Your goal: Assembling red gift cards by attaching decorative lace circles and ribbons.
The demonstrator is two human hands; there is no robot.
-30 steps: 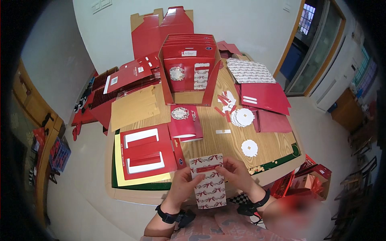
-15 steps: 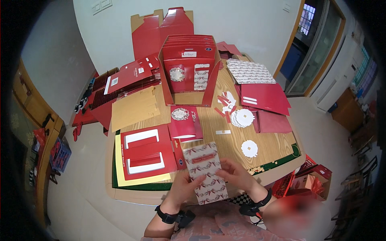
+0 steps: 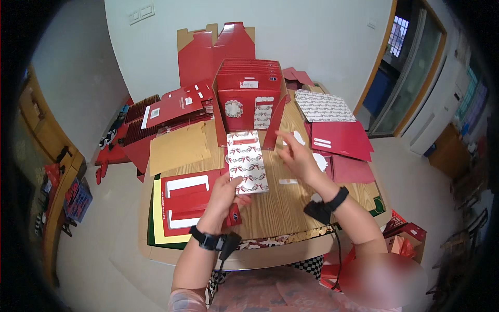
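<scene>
My left hand [image 3: 222, 196] grips the lower left edge of a white money wallet [image 3: 247, 165] patterned with grey garlands and red bows, a red label near its top. The wallet is tilted over the table in front of the red display box [image 3: 270, 136], covering the pink-red card beneath it. Over to the right, my right hand [image 3: 299, 158] is stretched out with thumb and forefinger apart. It hovers above the loose pieces, hiding most of them; a white cutout [image 3: 298, 138] and a scalloped white round [image 3: 319, 161] peek out around it.
Red packs fill the display box. Red folders [image 3: 174, 106] and flat tan card [image 3: 179, 148] lie left, above red cards with cut-out windows [image 3: 189, 195]. A patterned sheet stack [image 3: 325, 106] and red envelopes [image 3: 340, 139] lie right. A small white strip [image 3: 288, 181] sits mid-table.
The patterned wallet has moved away from me, toward the display box, in my left hand. My right hand has let go of it and reached up and right to the loose pieces.
</scene>
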